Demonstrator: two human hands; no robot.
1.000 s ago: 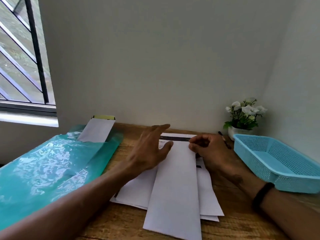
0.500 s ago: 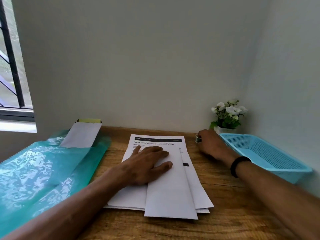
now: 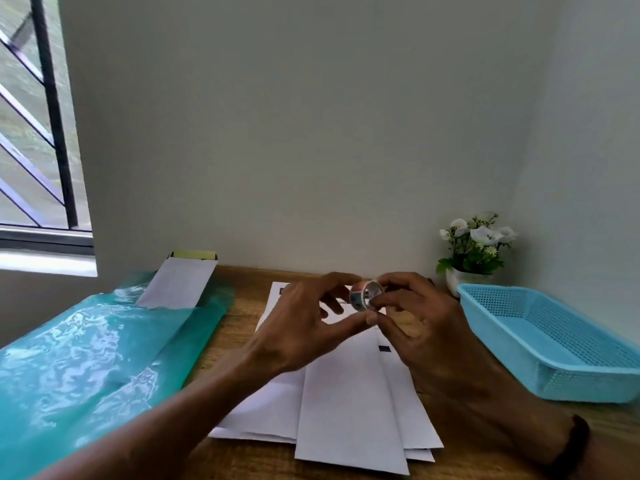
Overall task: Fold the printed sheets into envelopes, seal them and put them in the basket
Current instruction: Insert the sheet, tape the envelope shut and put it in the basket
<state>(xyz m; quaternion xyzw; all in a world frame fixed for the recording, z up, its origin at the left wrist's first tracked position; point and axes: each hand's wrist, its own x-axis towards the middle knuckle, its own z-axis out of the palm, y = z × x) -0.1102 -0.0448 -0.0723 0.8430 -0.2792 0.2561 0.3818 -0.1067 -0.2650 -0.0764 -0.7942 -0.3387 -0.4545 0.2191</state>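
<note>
While hands hold tape roll (image 3: 366, 295) | basket (image 3: 588, 382) bare

A single head-worn wide-angle camera looks forward and down across the wooden desk (image 3: 242, 299) toward the wall corner. Both forearms enter from the bottom edge, close to the lens. No second view exists.

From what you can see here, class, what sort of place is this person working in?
Probably a small desk in a room corner at home or in an office: a wooden table against plain walls, a barred window, a potted plant, and a blue basket beside printed sheets.
</note>
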